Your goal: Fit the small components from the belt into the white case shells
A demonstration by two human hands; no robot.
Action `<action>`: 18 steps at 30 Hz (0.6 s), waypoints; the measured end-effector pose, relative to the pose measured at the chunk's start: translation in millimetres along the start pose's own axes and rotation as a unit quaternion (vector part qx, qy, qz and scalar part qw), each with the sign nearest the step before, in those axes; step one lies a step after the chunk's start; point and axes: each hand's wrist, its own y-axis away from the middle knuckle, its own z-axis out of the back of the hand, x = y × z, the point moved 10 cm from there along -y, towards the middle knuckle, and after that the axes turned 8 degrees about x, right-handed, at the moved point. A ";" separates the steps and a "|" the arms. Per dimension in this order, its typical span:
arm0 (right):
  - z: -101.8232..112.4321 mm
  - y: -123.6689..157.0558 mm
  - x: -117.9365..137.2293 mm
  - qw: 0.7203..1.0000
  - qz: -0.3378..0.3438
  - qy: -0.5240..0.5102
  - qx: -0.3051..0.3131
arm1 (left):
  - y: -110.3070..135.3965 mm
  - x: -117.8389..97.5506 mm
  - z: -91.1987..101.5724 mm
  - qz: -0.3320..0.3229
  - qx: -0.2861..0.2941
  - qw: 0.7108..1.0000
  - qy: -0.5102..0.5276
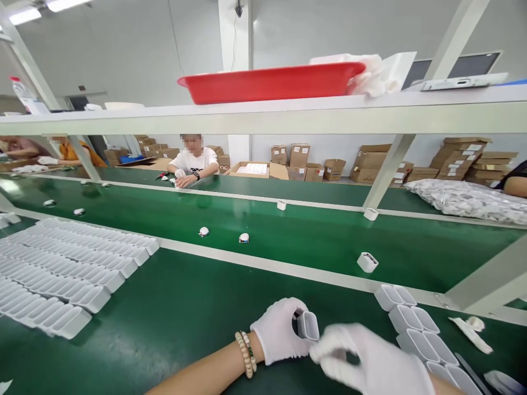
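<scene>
My left hand, in a white glove with a bead bracelet at the wrist, is closed around a small white plastic shell with an open top. My right hand, also gloved, reaches in from the lower right; its fingertips meet at the base of that shell in a pinch. Both hands hover over the green bench mat at the bottom centre.
Rows of white shells lie on the left, and a short row on the right. Single shells and small parts ride the green conveyor. A red tray sits on the shelf. People work across the line; cartons line the wall.
</scene>
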 end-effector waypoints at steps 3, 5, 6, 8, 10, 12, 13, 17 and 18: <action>32.8 -72.3 12.9 0.999 -0.029 0.007 -0.037 | -4.0 -7.1 -8.3 -0.022 0.034 0.999 0.019; 49.8 -128.4 12.9 0.996 -0.056 0.009 -0.070 | -0.9 -7.4 -7.1 -0.013 0.032 0.998 0.047; 56.4 -154.1 11.9 0.994 -0.066 0.011 -0.088 | 1.6 -7.0 -5.9 -0.006 0.030 0.998 0.062; 64.4 -195.5 8.9 0.990 -0.082 0.012 -0.117 | 6.3 -9.0 -7.2 -0.004 0.050 0.995 0.087; 65.8 -221.3 7.8 0.987 -0.090 0.004 -0.130 | 9.6 -12.5 -11.1 -0.011 0.080 0.991 0.109; 64.3 -233.7 8.9 0.987 -0.088 -0.008 -0.135 | 10.9 -14.7 -13.1 -0.019 0.092 0.987 0.128; 63.6 -236.2 9.8 0.987 -0.085 -0.016 -0.135 | 10.7 -14.6 -13.3 -0.022 0.090 0.986 0.138; 67.0 -228.9 8.4 0.987 -0.073 -0.055 -0.133 | 7.5 -8.5 -10.1 -0.024 0.045 0.983 0.174; 69.7 -221.5 6.1 0.986 -0.072 -0.067 -0.132 | 7.1 -6.9 -8.2 -0.024 0.030 0.984 0.175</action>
